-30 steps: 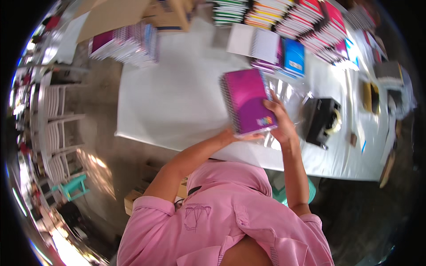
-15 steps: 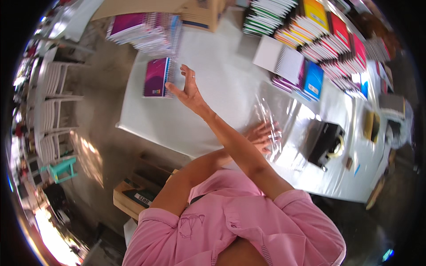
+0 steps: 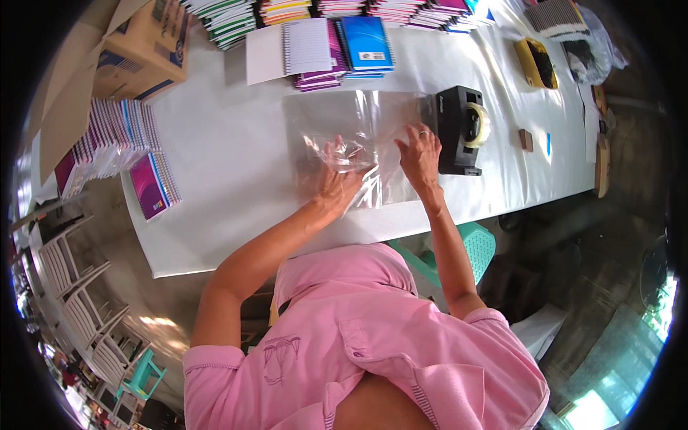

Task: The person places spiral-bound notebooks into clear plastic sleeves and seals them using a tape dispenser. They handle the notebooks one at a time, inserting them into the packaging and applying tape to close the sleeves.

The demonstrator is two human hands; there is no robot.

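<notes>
A clear plastic sheet or bag (image 3: 304, 118) lies flat on the white-covered table in front of me. My left hand (image 3: 338, 185) is at its near part, fingers apart, with shiny plastic over the fingertips; whether the hand is inside a bag or just under a fold I cannot tell. My right hand (image 3: 421, 161) rests on the sheet's right part, fingers spread and holding nothing. Just right of it stands a black tape dispenser (image 3: 450, 136) with a roll of tape (image 3: 479, 125).
Notebook stacks line the far edge, with an open notebook (image 3: 308, 46) and a blue notebook (image 3: 365, 43) nearer. At left are a purple notebook (image 3: 149, 188), a spiral notebook stack (image 3: 118, 136) and a cardboard box (image 3: 143, 54). A yellow container (image 3: 536, 63) stands far right.
My right hand has come back from beside the purple notebook at the left to the plastic near the tape dispenser. My left hand stays at the plastic. The view has turned rightward.
</notes>
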